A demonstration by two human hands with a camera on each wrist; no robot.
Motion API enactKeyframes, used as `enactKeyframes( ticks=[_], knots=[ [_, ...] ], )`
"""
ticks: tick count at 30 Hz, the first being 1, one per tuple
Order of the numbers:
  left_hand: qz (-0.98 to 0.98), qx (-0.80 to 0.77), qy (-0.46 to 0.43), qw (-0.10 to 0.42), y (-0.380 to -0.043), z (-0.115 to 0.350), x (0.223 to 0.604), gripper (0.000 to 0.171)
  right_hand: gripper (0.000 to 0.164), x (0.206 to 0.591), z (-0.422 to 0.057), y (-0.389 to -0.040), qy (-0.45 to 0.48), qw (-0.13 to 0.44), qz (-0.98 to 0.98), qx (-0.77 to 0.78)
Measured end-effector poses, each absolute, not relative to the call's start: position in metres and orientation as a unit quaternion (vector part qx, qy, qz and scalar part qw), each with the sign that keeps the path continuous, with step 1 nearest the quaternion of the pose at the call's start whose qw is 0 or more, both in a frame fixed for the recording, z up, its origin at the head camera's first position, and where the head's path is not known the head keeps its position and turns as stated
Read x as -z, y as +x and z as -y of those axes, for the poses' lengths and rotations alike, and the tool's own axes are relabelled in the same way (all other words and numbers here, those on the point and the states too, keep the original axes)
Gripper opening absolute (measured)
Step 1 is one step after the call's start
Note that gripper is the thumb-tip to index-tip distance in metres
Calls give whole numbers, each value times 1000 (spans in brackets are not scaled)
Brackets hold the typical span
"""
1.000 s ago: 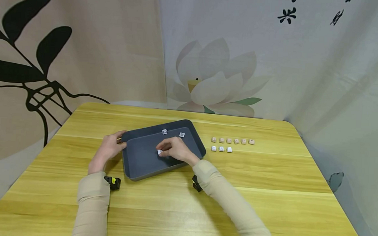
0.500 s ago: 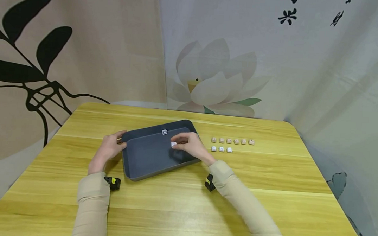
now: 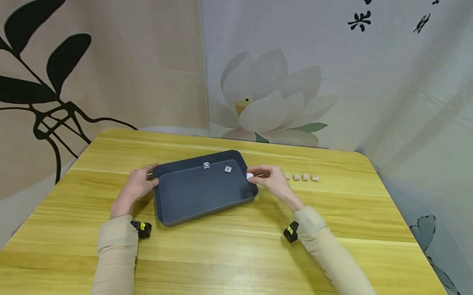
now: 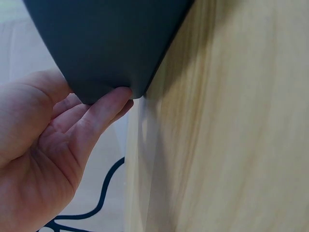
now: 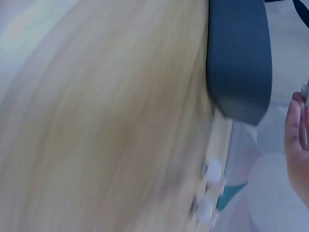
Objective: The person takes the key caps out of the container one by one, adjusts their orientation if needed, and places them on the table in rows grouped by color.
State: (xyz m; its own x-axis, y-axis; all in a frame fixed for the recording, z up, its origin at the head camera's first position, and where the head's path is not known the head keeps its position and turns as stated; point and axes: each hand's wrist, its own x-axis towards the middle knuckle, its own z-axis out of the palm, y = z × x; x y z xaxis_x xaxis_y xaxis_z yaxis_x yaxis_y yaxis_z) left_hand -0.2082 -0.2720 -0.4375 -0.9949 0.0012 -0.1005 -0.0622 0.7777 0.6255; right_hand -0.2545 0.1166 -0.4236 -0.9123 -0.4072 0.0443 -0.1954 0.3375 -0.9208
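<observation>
My right hand (image 3: 272, 180) pinches a white keycap (image 3: 249, 176) between thumb and fingertips, just above the right end of the dark grey tray (image 3: 196, 194). Two more keycaps lie inside the tray: one (image 3: 206, 165) by the back wall, another (image 3: 228, 169) right of it. With fingers and thumb, my left hand (image 3: 135, 187) grips the tray's left end; the left wrist view shows the fingers (image 4: 104, 108) at its corner. In the right wrist view, only part of the right hand (image 5: 300, 150) shows at the edge, beyond the tray wall (image 5: 241, 63).
Right of the tray, a row of beige keycaps (image 3: 305, 178) stands on the wooden table (image 3: 336, 213), partly hidden by the right hand. White keycaps (image 5: 214, 171) beside them appear blurred in the right wrist view. A printed curtain (image 3: 176, 74) hangs behind the table.
My right hand has carried the white keycap from the middle of the tray rightward to its right end, now covering part of the keycap rows. The left hand and tray have stayed put.
</observation>
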Motion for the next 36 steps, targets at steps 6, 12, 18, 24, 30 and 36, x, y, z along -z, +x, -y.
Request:
enactKeyframes(
  ticks=[6, 12, 18, 24, 30, 36],
  knots=[
    [-942, -333, -14, 47, -208, 272, 437, 57, 36, 421, -152, -252, -155, 104, -810, 556],
    [-942, -333, -14, 49, -207, 272, 437, 57, 37, 425, -187, -250, -131, 83, -836, 526],
    [-942, -333, -14, 47, -207, 273, 437, 57, 40, 430, -213, -251, -119, 64, -857, 497],
    [-942, -332, -11, 49, -206, 274, 437, 57, 39, 436, -230, -255, -109, 69, -866, 484],
    [-941, -333, -12, 50, -206, 273, 437, 57, 37, 446, -242, -260, -110, 76, -873, 469],
    [-941, -333, -12, 50, -207, 274, 436, 57, 34, 447, -247, -264, -105, 87, -891, 432]
  ],
)
